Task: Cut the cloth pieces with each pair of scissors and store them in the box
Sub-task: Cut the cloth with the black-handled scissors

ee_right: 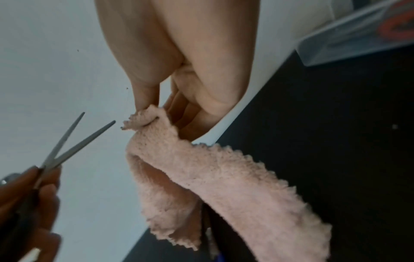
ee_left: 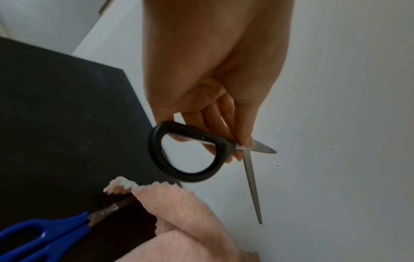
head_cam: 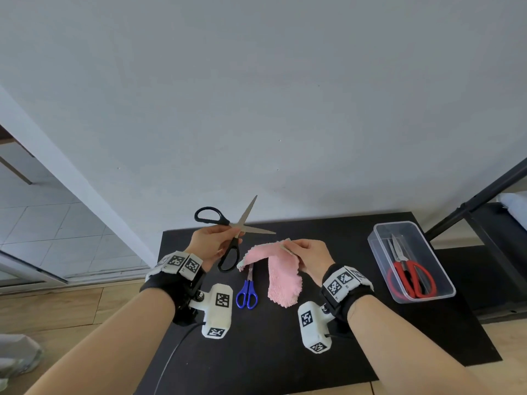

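Note:
My left hand (head_cam: 221, 240) grips black-handled scissors (head_cam: 228, 238) near the pivot, held above the black table (head_cam: 285, 352). Their blades are spread apart and point up and to the right (ee_left: 251, 186). My right hand (head_cam: 296, 248) pinches the top edge of a pink fluffy cloth (head_cam: 282, 277) and holds it up; the cloth hangs down from thumb and fingers (ee_right: 201, 168). The blade tips (ee_right: 98, 118) are just left of the cloth's held corner, not touching it. Blue-handled scissors (head_cam: 247, 293) lie on the table, their blades partly under the cloth.
A clear plastic box (head_cam: 410, 260) stands at the table's right side with red-handled scissors (head_cam: 410, 277) inside. A grey wall rises behind the table. A black metal frame (head_cam: 479, 198) stands at the far right. Wooden floor shows to the left.

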### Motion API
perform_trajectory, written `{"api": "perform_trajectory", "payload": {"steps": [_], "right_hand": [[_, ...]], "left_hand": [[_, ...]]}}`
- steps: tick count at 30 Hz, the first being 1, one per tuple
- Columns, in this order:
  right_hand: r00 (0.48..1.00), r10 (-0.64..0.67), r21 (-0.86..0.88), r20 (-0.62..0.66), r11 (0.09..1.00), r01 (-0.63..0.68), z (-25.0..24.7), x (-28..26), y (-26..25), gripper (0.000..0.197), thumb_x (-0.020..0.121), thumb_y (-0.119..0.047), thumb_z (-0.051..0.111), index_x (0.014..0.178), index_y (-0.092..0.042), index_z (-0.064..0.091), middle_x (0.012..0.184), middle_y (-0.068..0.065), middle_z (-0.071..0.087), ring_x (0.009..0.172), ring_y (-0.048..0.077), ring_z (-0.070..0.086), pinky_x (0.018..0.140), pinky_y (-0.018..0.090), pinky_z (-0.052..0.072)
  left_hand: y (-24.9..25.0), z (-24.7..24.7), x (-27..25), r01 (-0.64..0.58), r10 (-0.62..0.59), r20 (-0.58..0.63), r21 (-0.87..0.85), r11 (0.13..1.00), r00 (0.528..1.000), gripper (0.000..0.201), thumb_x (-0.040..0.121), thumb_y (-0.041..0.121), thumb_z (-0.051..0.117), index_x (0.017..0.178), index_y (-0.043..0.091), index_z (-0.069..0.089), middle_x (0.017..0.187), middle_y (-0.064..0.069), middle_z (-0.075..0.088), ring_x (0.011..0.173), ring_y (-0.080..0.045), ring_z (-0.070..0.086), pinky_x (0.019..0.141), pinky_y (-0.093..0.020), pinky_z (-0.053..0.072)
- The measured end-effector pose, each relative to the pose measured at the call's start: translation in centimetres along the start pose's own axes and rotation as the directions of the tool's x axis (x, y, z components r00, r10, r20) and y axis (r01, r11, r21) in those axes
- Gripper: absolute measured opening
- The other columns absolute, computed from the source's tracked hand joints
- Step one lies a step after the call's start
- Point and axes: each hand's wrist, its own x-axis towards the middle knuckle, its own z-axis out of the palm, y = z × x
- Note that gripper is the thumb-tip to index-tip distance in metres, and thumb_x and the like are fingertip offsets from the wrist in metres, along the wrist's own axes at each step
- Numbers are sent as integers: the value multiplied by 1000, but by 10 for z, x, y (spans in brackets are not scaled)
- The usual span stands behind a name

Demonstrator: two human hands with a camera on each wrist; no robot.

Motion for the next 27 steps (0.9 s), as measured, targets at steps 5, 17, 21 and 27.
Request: {"api": "perform_trajectory", "payload": {"steps": [5,17,21,27], "right_hand": [[986,74,399,149,908,-128,24,-10,-10,21,93,-13,58,106,1,65,84,11,69,74,19,67,67,28,57],[982,-18,677,188,727,-116,60,-21,-11,17,87,4,59,103,8,61,89,17,70,76,20,70,71,25,58],[976,-16,634,216,762,-128,66,-26,-17,13,86,5,60,98,9,65,82,14,72,70,18,70,64,23,57],[992,17,564,127,821,-86,72,-30,-15,6,83,0,66,85,6,66,72,11,70,63,16,67,64,23,57]], "left_hand": [[-3,9,-3,17,-16,11,-90,996,1000,25,83,11,69,105,0,67,94,-9,73,79,-17,67,71,-24,50],[-17,21,-15,21,-15,37,-174,984,999,9,84,8,66,91,3,68,79,-6,73,65,-13,68,60,-19,53],[-21,23,-20,6,4,58,-180,984,998,5,87,5,62,88,3,66,79,-7,73,65,-14,69,61,-20,55],[-25,23,-23,20,-17,27,-118,993,999,5,86,9,65,87,5,66,79,-8,69,68,-17,63,56,-16,53]]}}
